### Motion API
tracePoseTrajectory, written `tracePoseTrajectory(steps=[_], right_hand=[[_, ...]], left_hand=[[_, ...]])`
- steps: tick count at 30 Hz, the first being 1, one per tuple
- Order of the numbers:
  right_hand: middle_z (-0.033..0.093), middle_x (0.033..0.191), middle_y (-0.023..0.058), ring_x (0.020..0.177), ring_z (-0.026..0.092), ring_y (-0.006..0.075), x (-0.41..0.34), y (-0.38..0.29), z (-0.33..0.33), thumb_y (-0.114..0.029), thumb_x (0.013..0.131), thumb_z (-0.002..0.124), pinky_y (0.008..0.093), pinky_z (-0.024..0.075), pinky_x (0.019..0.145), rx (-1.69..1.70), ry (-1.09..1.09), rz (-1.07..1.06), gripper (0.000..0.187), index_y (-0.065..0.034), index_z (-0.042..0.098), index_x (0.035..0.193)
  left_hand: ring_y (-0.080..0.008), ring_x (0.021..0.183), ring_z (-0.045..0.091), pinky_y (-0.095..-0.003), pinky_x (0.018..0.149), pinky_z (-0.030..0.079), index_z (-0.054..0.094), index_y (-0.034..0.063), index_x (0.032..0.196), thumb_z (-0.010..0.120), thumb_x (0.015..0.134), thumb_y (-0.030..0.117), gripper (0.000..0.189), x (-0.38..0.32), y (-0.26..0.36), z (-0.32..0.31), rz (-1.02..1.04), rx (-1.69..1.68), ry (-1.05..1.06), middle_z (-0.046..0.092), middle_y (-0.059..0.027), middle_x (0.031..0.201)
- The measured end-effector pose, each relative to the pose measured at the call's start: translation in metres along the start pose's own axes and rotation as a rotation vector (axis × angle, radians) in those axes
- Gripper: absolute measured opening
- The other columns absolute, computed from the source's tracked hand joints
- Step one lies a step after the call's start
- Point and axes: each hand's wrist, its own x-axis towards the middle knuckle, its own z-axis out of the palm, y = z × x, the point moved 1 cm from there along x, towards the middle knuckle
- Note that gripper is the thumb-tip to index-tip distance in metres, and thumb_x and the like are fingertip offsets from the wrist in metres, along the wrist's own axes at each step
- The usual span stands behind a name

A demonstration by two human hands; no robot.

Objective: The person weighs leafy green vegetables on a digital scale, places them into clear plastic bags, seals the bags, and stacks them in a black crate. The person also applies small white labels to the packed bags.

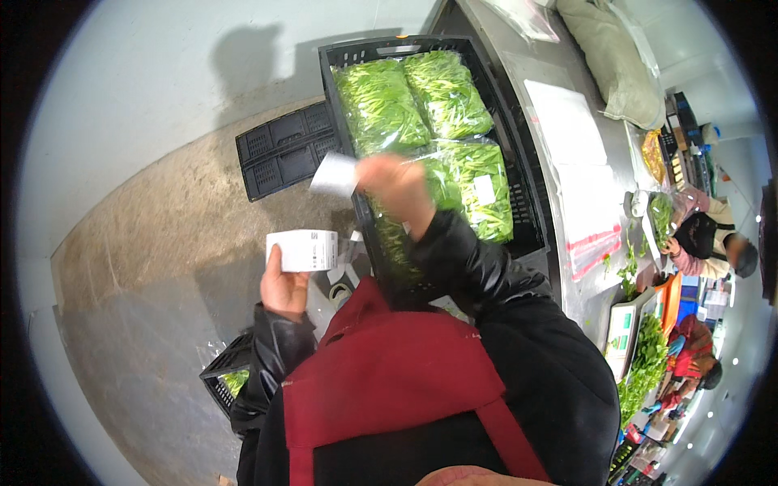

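My left hand (284,287) holds a white stack of printed labels (302,250), with small writing and a code on its edge, over the floor. My right hand (395,185), blurred, has a single white label (334,175) at its fingertips, above the near left side of a black plastic crate (541,209). In the crate lie several clear bags of green leafy vegetables (380,106). One bag (477,182) on the right bears a white label (484,189) on its top. My right forearm hides part of the crate and its contents.
A folded black crate (285,149) lies on the floor beyond. Another black crate (209,373) with greens stands lower left. Along the right, a steel table (547,67) bears plastic bags (565,121), a sack (614,61) and a scale (623,334). Co-workers (705,237) are beyond it.
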Motion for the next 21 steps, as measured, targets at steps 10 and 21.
tracePoseTrajectory(steps=[10,21], right_hand=[[0.069,0.088,0.0179,0.084,0.069,0.0304,0.094,0.224,-0.191,-0.025,0.070,0.077,0.0376,0.0530,0.077,-0.820,0.536,0.848,0.044,0.0007,0.065,0.104],[0.064,0.097,0.0112,0.083,0.064,0.0270,-0.037,-0.024,0.055,-0.012,0.081,0.071,0.0340,0.0518,0.070,0.069,-0.819,0.164,0.028,-0.0056,0.065,0.108]], left_hand=[[-0.0256,0.116,0.056,-0.0396,0.101,0.041,0.052,-0.0015,0.130,0.059,0.094,0.028,0.047,-0.084,0.009,-0.023,-0.466,0.546,-0.540,0.058,-0.0137,0.126],[-0.0201,0.102,0.063,-0.0331,0.087,0.050,0.056,-0.0019,0.122,0.054,0.098,0.018,0.031,-0.036,0.006,-0.010,-0.102,0.177,-0.153,0.066,-0.0110,0.112]])
